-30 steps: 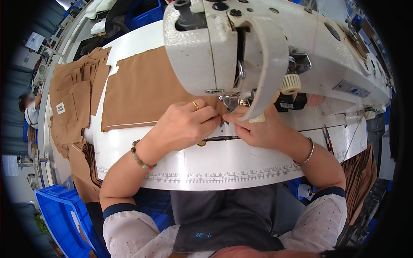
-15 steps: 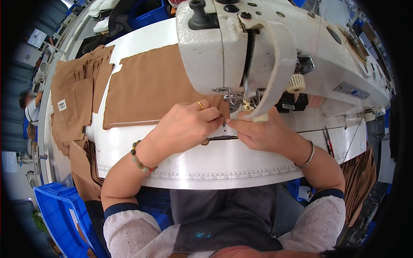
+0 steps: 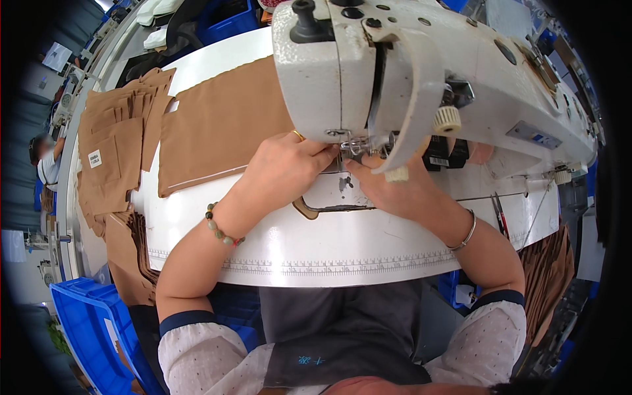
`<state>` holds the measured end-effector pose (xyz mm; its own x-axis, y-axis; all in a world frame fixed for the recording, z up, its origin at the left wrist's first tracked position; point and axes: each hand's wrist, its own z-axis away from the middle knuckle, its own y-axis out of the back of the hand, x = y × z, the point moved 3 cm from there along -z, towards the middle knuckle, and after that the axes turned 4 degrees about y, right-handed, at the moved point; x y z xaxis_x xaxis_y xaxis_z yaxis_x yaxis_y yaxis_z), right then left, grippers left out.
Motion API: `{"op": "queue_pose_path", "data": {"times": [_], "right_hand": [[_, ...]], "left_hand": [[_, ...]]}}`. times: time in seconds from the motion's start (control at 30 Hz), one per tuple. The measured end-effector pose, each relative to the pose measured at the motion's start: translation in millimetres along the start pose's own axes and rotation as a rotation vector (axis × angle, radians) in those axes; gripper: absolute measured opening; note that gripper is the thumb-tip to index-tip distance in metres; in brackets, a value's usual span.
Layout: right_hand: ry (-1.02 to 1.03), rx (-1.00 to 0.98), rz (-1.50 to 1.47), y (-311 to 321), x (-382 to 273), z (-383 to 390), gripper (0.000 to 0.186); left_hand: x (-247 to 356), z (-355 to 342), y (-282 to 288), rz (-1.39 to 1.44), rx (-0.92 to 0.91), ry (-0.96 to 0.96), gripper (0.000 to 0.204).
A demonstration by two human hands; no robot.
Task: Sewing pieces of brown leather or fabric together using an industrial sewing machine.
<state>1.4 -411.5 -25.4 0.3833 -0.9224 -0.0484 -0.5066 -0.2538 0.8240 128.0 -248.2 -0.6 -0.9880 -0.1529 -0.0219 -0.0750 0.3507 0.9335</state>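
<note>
A brown fabric panel (image 3: 224, 118) lies flat on the white sewing table, and its right end runs under the head of the white sewing machine (image 3: 316, 79). Just left of the presser foot (image 3: 354, 146), my left hand (image 3: 283, 171) has its fingers closed on the panel's near edge. My right hand (image 3: 395, 191) is on the other side of the foot, fingertips drawn together close to it. The curved white machine arm partly covers those fingers, so what they pinch cannot be made out. A white line runs along the panel's near edge.
A stack of cut brown pieces (image 3: 115, 145) lies at the left, one bearing a white label. Thread snips (image 3: 501, 214) rest at the right. More brown pieces (image 3: 546, 283) hang beyond the right edge. A blue crate (image 3: 99, 329) stands lower left. A ruler strip (image 3: 329, 268) follows the front edge.
Both hands have moved slightly away from me, toward the presser foot. The panel's right end has shifted the same way, baring more of the metal plate. My hands have come a little apart.
</note>
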Motion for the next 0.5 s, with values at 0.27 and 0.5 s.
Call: {"op": "queue_pose_path", "data": {"times": [0.27,0.5], "right_hand": [[0.038,0.02,-0.025,2,1,-3,0.012],[0.044,-0.005,-0.018,3,0,2,0.012]], "left_hand": [[-1,-2,2,0.046,0.008,0.019,0.024],[-6,17,33,0.048,-0.043,0.336,0.019]]}}
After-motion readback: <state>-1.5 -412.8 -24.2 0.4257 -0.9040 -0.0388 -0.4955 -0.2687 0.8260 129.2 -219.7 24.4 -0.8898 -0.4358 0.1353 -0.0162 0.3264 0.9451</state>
